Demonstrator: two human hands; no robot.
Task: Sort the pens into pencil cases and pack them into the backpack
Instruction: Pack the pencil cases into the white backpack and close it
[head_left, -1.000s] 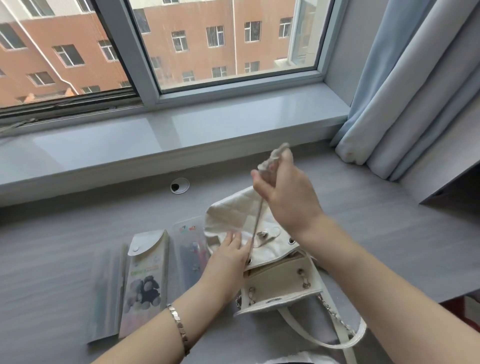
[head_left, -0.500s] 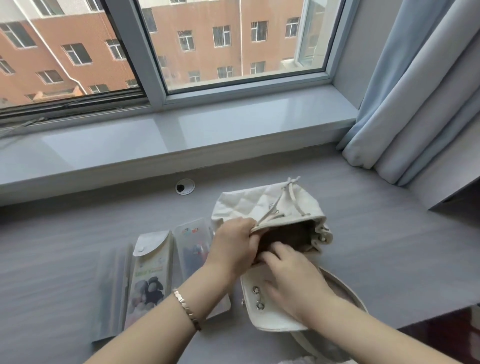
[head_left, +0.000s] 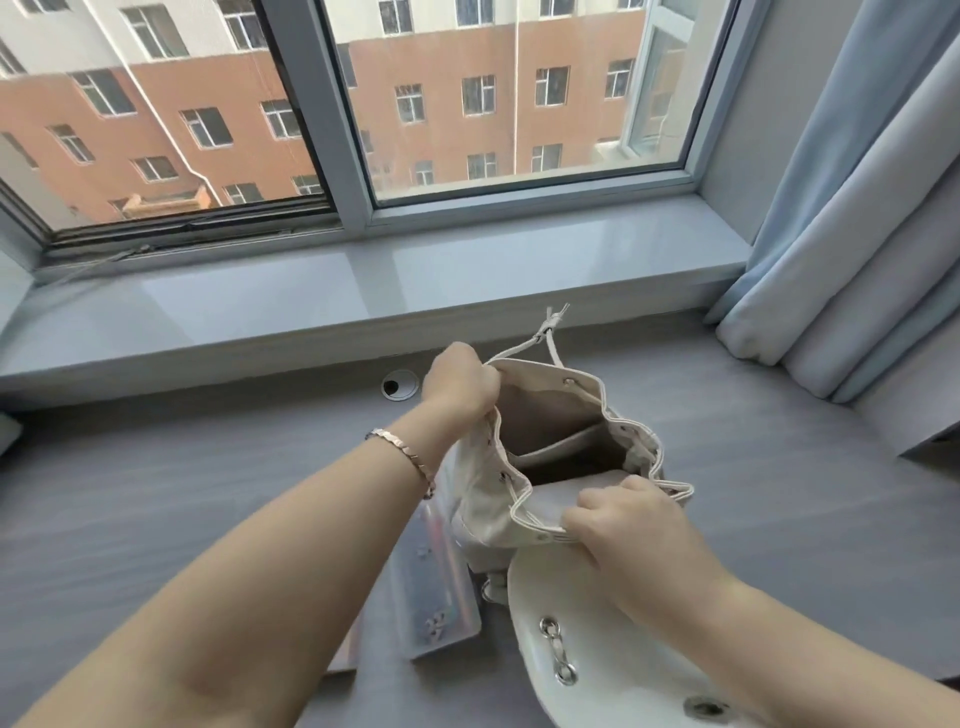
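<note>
Since half a second ago the backpack (head_left: 483, 499) mouth has been pulled wide, and the left hand (head_left: 460, 384) has shifted to its far rim. Its fingers (head_left: 480, 382) curl round that rim; the right hand (head_left: 623, 525) pinches the near rim. The backpack stands on the bench (head_left: 208, 467) between them. A clear pencil case (head_left: 431, 587) lies flat below the left fingers, under that forearm, its long axis running toward the person. The left hand is nearer. Its print is too blurred to read.

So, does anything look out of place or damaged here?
Nothing stands out. The left hand and right hand hold the backpack open; no spill or tear shows. The pencil case lies flat beside it.
</note>
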